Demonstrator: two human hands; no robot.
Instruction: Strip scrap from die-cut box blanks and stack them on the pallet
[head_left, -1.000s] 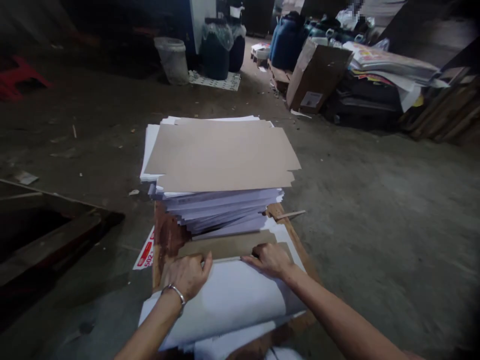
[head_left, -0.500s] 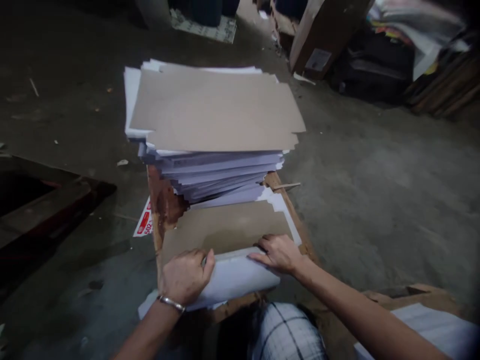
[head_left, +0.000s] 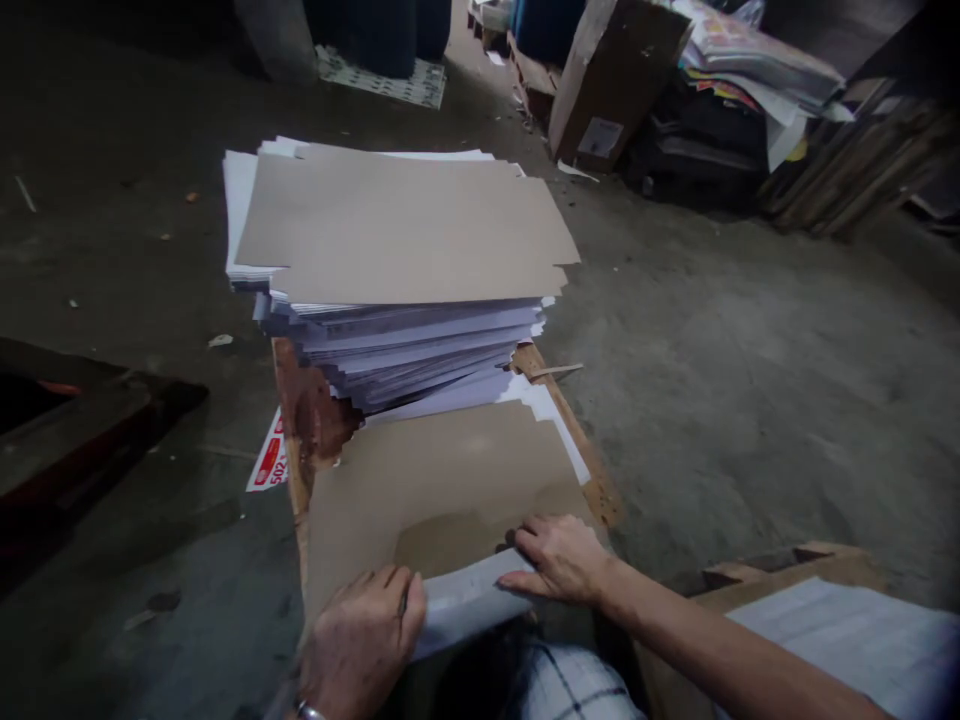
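Note:
A tall stack of white paper sheets (head_left: pixel 397 350) lies on a wooden board (head_left: pixel 592 480), topped by a kraft-brown sheet (head_left: pixel 397 230). In front of the stack lies a flat brown cardboard sheet (head_left: pixel 442 480). My left hand (head_left: pixel 362 640) and my right hand (head_left: pixel 559 560) both hold the curled near edge of a white paper sheet (head_left: pixel 472 600). The left thumb and fingers pinch the sheet at its left end. The right fingers lie over its far edge. Much of the sheet is hidden below my hands.
A plaid-clothed part of my body (head_left: pixel 570 685) is below my hands. A wooden pallet with white sheets (head_left: pixel 825 620) is at the lower right. A red-and-white sign (head_left: pixel 268 458) pokes from under the board, beside a dark frame (head_left: pixel 67 420). Boxes and bundled papers (head_left: pixel 750 70) line the back.
The white sheet has curled further toward me, showing more brown cardboard. Both hands have moved back with it, and the view has tilted down.

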